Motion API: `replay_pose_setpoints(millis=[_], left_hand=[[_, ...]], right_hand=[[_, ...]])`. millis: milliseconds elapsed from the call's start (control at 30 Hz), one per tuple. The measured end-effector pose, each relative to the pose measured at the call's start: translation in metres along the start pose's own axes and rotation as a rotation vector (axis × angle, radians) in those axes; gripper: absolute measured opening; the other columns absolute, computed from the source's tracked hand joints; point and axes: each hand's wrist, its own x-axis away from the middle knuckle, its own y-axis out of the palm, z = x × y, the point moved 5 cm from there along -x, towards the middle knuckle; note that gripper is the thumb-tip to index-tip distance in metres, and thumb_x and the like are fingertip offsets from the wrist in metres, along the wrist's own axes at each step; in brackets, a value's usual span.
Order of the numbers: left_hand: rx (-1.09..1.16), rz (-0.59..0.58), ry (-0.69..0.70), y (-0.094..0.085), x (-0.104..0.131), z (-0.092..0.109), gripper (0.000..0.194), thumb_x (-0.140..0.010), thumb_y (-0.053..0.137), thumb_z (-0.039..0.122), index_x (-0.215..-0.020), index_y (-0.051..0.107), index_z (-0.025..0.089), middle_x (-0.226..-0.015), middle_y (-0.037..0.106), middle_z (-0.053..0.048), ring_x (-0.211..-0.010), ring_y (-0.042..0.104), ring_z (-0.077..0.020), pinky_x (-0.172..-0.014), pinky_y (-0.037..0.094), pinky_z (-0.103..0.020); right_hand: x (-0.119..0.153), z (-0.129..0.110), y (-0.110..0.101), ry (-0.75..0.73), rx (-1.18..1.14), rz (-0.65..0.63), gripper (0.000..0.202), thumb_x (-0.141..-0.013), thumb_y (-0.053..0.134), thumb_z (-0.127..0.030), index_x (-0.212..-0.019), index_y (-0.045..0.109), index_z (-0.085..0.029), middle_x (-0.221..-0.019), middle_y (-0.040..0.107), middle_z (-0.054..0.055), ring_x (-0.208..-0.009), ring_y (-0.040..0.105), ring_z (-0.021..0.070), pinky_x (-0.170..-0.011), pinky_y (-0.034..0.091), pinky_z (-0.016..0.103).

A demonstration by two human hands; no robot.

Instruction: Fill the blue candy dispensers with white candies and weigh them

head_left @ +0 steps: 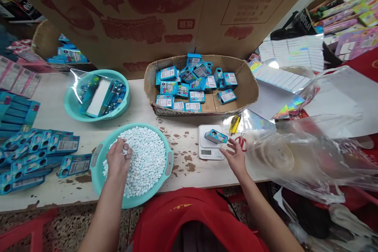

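My left hand is over a turquoise basin filled with small white and pale blue candies. Its fingers are curled, and a few candies show at the fingertips. On the right, a white digital scale carries a small blue candy box, which lies tilted with a round hole facing up. My right hand is just beside that box, its fingers apart and nothing held in them. Whether a fingertip touches the box is hard to tell.
Blue candy boxes fill a cut-down carton. Flat blue boxes lie at the left. A second turquoise basin stands behind. Red scissors, a yellow cutter and plastic bags are at the right. A large cardboard box rises behind.
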Motion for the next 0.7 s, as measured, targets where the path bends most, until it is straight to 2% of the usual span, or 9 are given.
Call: replay_pose_setpoints(millis=[100, 167, 233, 300, 400, 500, 567, 633, 700], left_hand=[[-0.387, 0.040, 0.290, -0.002, 0.005, 0.008, 0.011, -0.074, 0.065, 0.026, -0.068, 0.061, 0.017, -0.054, 0.047, 0.004, -0.050, 0.042, -0.0103, -0.044, 0.031, -0.019], [-0.589, -0.016, 0.414, 0.001, 0.007, 0.012, 0.007, -0.066, 0.071, 0.020, -0.065, 0.065, 0.020, -0.064, 0.056, 0.001, -0.067, 0.051, -0.0151, -0.055, 0.038, -0.020], [-0.646, -0.075, 0.501, 0.006, 0.010, 0.015, 0.012, -0.059, 0.075, 0.014, -0.064, 0.067, 0.022, -0.077, 0.061, -0.002, -0.089, 0.052, -0.0200, -0.067, 0.041, -0.022], [-0.576, -0.055, 0.533, 0.010, 0.017, 0.016, 0.013, -0.059, 0.076, 0.016, -0.067, 0.069, 0.023, -0.084, 0.061, -0.003, -0.098, 0.050, -0.0217, -0.076, 0.041, -0.024], [-0.357, -0.061, 0.358, 0.026, 0.036, 0.001, 0.013, -0.069, 0.072, 0.030, -0.078, 0.069, 0.021, -0.087, 0.063, -0.005, -0.093, 0.054, -0.0201, -0.080, 0.042, -0.026], [-0.054, -0.293, -0.043, 0.066, 0.066, -0.024, 0.038, -0.075, 0.062, 0.051, -0.090, 0.067, 0.016, -0.093, 0.067, -0.010, -0.089, 0.061, -0.0219, -0.081, 0.045, -0.032], [0.137, -0.359, -0.211, 0.089, 0.082, -0.031, 0.050, -0.076, 0.056, 0.060, -0.095, 0.066, 0.015, -0.098, 0.067, -0.014, -0.091, 0.062, -0.0231, -0.083, 0.045, -0.034], [0.313, -0.369, -0.278, 0.102, 0.088, -0.031, 0.051, -0.077, 0.054, 0.061, -0.093, 0.067, 0.014, -0.096, 0.068, -0.013, -0.091, 0.063, -0.0224, -0.084, 0.044, -0.034], [0.438, -0.295, -0.301, 0.101, 0.086, -0.031, 0.040, -0.077, 0.060, 0.052, -0.082, 0.067, 0.013, -0.086, 0.068, -0.011, -0.085, 0.063, -0.0200, -0.083, 0.045, -0.031]], right_hand=[[-0.010, -0.008, 0.009, -0.070, 0.035, -0.013, 0.076, -0.057, 0.077, -0.047, -0.122, 0.047, -0.020, -0.130, 0.048, 0.015, -0.111, 0.051, 0.0287, -0.085, 0.049, 0.046], [-0.017, -0.012, 0.016, -0.116, 0.058, -0.020, 0.073, -0.056, 0.076, -0.049, -0.118, 0.050, -0.020, -0.123, 0.053, 0.013, -0.107, 0.053, 0.0274, -0.085, 0.049, 0.045], [-0.022, -0.019, 0.021, -0.153, 0.071, -0.032, 0.059, -0.058, 0.073, -0.052, -0.105, 0.056, -0.018, -0.105, 0.061, 0.009, -0.095, 0.057, 0.0252, -0.083, 0.049, 0.044], [-0.022, -0.035, 0.027, -0.194, 0.082, -0.042, 0.047, -0.061, 0.071, -0.052, -0.091, 0.059, -0.018, -0.089, 0.062, 0.005, -0.087, 0.058, 0.0236, -0.083, 0.047, 0.043], [-0.008, -0.082, 0.038, -0.370, 0.153, -0.099, 0.036, -0.065, 0.072, -0.047, -0.087, 0.062, -0.021, -0.086, 0.061, 0.004, -0.086, 0.057, 0.0234, -0.082, 0.046, 0.040], [0.025, -0.142, 0.058, -0.610, 0.223, -0.247, 0.029, -0.072, 0.069, -0.044, -0.092, 0.063, -0.024, -0.087, 0.062, 0.004, -0.083, 0.058, 0.0231, -0.074, 0.046, 0.036], [0.047, -0.173, 0.075, -0.733, 0.265, -0.336, 0.027, -0.075, 0.067, -0.042, -0.097, 0.063, -0.026, -0.089, 0.063, 0.005, -0.085, 0.058, 0.0241, -0.075, 0.045, 0.038], [0.065, -0.192, 0.095, -0.841, 0.323, -0.398, 0.026, -0.078, 0.065, -0.040, -0.100, 0.063, -0.028, -0.089, 0.064, 0.005, -0.085, 0.058, 0.0249, -0.078, 0.042, 0.040], [0.075, -0.197, 0.117, -0.908, 0.367, -0.452, 0.024, -0.080, 0.063, -0.040, -0.100, 0.064, -0.027, -0.085, 0.064, 0.005, -0.082, 0.058, 0.0240, -0.077, 0.041, 0.040]])
